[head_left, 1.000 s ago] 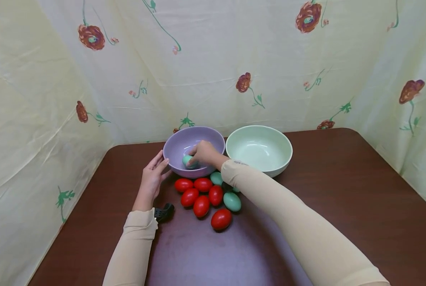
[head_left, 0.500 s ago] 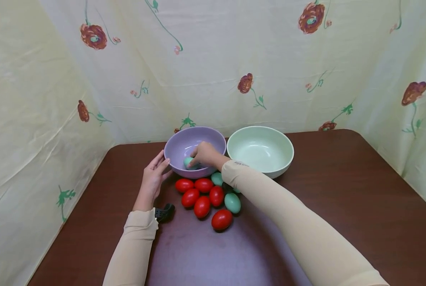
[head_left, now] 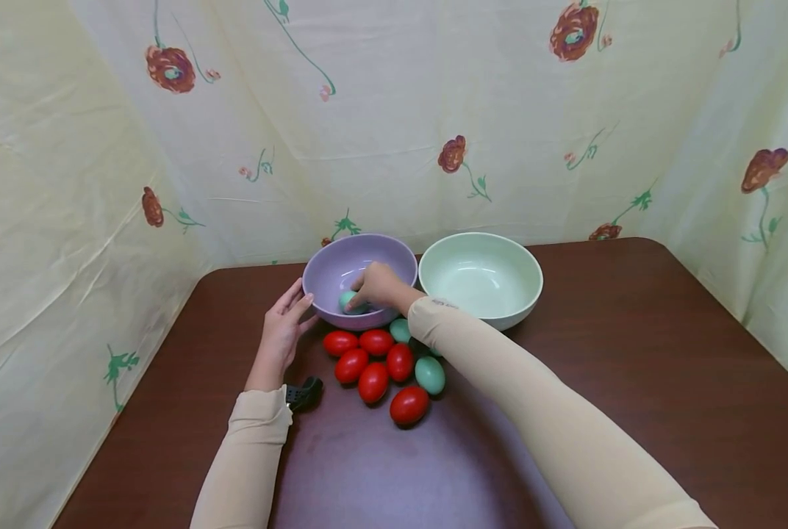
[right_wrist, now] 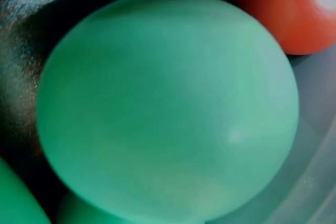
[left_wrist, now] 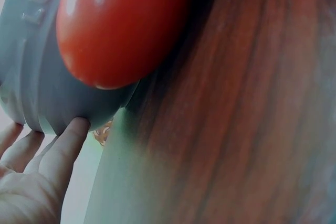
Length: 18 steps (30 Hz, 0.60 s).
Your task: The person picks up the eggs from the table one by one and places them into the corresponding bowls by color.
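Observation:
A purple bowl (head_left: 331,268) stands on the dark wooden table. My left hand (head_left: 280,334) rests against its left side, thumb by the rim and fingers mostly straight; in the left wrist view the fingers (left_wrist: 60,156) touch the outer wall. Inside the bowl, my right hand (head_left: 382,284) pinches a mint-green egg (head_left: 350,301) near the bottom. Just in front lie several red eggs (head_left: 373,382) and several green eggs (head_left: 430,375), some partly hidden by my right forearm. A green egg (right_wrist: 168,108) on the table fills the right wrist view.
A pale green bowl (head_left: 486,283) stands close to the right of the purple one. Behind the table (head_left: 632,330) hangs a flowered cloth (head_left: 381,176). Black straps with cameras are on the wrists; the left one (head_left: 304,394) shows beside the red eggs.
The pinched green egg has shifted very slightly right within the purple bowl. Both hands stay almost in place; the head view moves a little.

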### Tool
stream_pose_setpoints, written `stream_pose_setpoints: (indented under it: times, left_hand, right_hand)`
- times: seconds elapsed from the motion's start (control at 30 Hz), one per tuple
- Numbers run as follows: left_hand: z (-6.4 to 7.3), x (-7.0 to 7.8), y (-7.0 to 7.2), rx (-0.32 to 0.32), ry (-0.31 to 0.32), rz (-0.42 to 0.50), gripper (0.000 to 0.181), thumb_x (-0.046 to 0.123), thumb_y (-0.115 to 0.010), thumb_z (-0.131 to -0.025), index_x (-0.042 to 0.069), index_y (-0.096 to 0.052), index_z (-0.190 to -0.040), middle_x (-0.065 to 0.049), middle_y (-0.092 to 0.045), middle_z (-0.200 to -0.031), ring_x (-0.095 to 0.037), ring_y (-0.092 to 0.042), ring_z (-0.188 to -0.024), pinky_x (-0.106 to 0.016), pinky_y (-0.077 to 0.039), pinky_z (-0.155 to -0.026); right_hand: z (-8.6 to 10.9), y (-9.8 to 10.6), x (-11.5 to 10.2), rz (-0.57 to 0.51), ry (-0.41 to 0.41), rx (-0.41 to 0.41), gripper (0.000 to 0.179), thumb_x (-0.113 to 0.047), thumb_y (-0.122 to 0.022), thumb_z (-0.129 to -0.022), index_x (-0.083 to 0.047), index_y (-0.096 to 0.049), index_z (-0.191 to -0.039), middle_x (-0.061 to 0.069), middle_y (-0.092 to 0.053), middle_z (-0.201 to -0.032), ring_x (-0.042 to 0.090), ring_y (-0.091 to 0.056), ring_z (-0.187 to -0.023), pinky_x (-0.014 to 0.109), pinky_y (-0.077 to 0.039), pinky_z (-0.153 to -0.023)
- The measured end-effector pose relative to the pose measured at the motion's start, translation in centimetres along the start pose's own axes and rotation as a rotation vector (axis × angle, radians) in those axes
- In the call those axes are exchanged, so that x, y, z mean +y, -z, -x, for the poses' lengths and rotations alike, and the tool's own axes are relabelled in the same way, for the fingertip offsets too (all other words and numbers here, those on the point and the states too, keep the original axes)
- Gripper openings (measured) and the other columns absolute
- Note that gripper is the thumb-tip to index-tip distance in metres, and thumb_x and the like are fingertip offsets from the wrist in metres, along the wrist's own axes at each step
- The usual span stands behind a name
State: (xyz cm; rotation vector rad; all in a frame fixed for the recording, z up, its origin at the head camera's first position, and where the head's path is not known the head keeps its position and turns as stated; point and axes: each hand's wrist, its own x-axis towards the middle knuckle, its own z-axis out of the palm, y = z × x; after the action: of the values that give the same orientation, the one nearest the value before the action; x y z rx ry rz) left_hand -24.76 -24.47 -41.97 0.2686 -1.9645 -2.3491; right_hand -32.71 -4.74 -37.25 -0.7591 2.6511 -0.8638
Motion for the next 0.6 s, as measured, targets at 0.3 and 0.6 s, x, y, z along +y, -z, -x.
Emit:
stream_pose_setpoints:
  times: [0.3,0.6]
  left_hand:
    - [-0.2,0.1,0.1,-0.009,-0.004,0.007,0.060,0.015,-0.056,-0.102,0.014,-0.032,-0.156,-0.008,-0.030,-0.164,-0.023,-0.042,-0.143,-0.047,-0.043,-0.109]
    - [-0.1,-0.1,0.1,-0.004,-0.003,0.015,0.058,0.014,-0.056,-0.102,0.014,-0.034,-0.156,-0.008,-0.032,-0.163,-0.026,-0.043,-0.142,-0.049,-0.043,-0.110]
  right_hand:
    - [-0.2,0.1,-0.1,-0.077,-0.025,0.020,0.046,-0.026,-0.086,-0.078,-0.004,-0.074,-0.116,0.009,-0.074,-0.115,0.021,-0.064,-0.119,0.030,-0.049,-0.106]
    - [1.5,1.9,-0.5,-0.202,-0.058,0.139,0.039,-0.030,-0.083,-0.080,-0.012,-0.076,-0.114,0.002,-0.077,-0.109,0.019,-0.064,-0.117,0.030,-0.052,-0.099]
